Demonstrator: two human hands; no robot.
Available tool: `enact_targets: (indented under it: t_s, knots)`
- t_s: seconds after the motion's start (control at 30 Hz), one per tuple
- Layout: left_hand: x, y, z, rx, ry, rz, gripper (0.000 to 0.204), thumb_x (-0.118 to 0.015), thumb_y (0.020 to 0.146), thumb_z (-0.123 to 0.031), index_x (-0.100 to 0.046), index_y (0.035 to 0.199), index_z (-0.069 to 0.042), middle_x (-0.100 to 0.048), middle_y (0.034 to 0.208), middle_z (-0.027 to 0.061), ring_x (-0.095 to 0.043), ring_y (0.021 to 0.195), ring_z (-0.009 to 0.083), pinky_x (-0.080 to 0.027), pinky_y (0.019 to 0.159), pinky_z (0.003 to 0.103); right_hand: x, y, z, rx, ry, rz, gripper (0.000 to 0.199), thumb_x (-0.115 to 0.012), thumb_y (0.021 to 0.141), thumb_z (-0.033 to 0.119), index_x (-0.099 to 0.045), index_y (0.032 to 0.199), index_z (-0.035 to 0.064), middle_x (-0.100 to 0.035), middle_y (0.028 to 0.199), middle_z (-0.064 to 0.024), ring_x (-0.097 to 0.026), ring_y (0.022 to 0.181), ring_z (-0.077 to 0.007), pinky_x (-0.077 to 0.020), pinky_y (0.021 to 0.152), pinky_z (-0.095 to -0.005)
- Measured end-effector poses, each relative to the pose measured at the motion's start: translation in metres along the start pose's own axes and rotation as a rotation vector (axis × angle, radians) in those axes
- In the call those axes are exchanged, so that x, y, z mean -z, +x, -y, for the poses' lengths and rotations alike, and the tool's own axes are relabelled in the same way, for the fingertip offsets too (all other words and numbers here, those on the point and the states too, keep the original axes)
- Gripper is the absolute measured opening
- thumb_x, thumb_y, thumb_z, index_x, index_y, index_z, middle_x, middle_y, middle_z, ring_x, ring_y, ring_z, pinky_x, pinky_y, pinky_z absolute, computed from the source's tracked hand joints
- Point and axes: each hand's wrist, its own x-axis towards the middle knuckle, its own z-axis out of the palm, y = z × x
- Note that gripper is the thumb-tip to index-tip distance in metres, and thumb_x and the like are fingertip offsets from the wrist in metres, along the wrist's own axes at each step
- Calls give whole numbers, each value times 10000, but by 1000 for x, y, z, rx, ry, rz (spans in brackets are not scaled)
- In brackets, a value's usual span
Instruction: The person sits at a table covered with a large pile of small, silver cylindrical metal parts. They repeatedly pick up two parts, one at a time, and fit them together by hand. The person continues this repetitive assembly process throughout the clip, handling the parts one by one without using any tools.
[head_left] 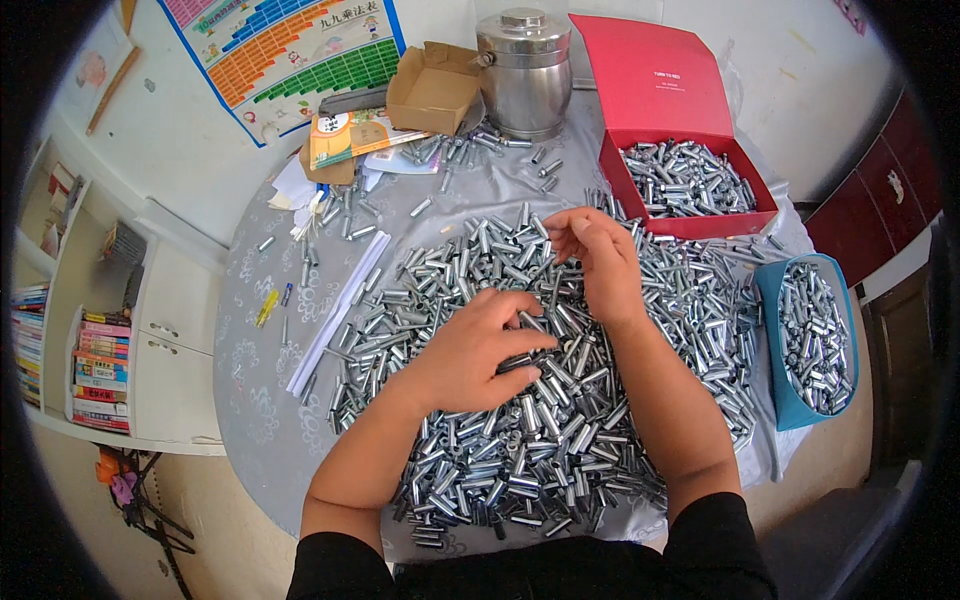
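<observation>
Red box (715,222) heaped with metal parts (690,180), blue bin (772,320) full too, my left fingers (525,342) parted over the pile (540,440), right fingers (575,219) curled, grip unclear

Chinese heading (346,27) on wall poster (290,60); pale lettering (670,75) on red lid (655,105)

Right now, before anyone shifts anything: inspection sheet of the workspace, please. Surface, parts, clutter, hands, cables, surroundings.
Surface: grey patterned tablecloth on a rounded table.
Parts: large loose pile of cylindrical metal pieces; more fill the open red box and blue bin.
Clutter: cardboard box, lidded metal canister, long white strip, papers.
Hands: left hand and right hand at the pile; grip on any piece can't be told.
Cables: nothing seen.
Surroundings: bookshelf with books at left, wall chart behind.
</observation>
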Motion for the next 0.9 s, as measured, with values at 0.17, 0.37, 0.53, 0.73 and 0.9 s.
enact_targets:
  t_s: [0.17,0.37,0.53,0.73,0.9]
  knots:
    - [-2,4,-9,-56,112,22,234,-712,779,-229,-688,980,-113,-544,1136,93,-513,988,289,-443,878,386,4,1,-1,-4,4,-15,307,-458,956,188,-689,973,-13,-634,844,-33,-551,760,-103,-455,701,-249]
    - [-9,2,-2,-55,-2,50,191,-715,777,-175,-667,944,-96,-576,1082,72,-526,977,277,-422,871,378,2,1,-2,-13,19,-11,299,-467,956,192,-687,953,-11,-625,825,-23,-546,745,-100,-448,680,-246]
    - [-4,-6,13,258,-253,-155,155,-707,840,-119,-648,969,-55,-628,927,17,-567,815,122,-456,738,275,3,-1,1,-73,-33,40,295,-482,970,201,-683,885,2,-598,782,-7,-536,715,-94,-429,642,-242]
    - [-7,-12,31,396,-538,-591,144,-735,838,-61,-671,963,-35,-601,750,-49,-451,614,-4,-326,538,171,-8,-9,10,-9,-379,276,296,-569,970,224,-618,790,-6,-537,699,-50,-499,678,-162,-414,636,-330]
    - [-6,-17,34,437,-449,-569,163,-710,851,-16,-656,1005,-13,-651,863,3,-545,733,39,-422,647,197,-11,-8,12,105,-540,398,302,-573,970,216,-591,764,-5,-534,715,-109,-515,691,-246,-428,663,-350]
